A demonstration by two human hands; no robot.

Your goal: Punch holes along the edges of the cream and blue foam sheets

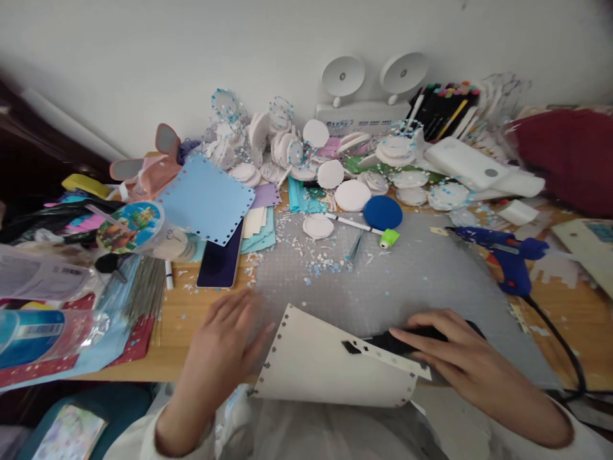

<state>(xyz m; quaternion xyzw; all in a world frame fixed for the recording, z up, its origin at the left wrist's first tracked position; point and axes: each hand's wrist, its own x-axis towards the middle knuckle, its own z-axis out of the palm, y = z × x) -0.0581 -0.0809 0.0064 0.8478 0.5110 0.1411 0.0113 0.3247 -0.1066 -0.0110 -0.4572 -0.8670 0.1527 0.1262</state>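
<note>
- Left hand (pixel 225 342): open, fingers spread, just beside the white sheet (pixel 325 364).
- White sheet: hole-bordered, between the hands, at the gray cutting mat's (pixel 421 262) near edge.
- Right hand (pixel 453 358): fingers over a black tool (pixel 395 342); grip cannot be told.

Around a flat, round blue disc (pixel 383 212)
A white plastic twin-lamp light (pixel 366 115) sits behind the disc; a blue corded glue gun (pixel 502 243) lies right of it.

A craft workspace, shown by the glue gun (pixel 514 263), cutting mat (pixel 431 275) and markers (pixel 447 112).
</note>
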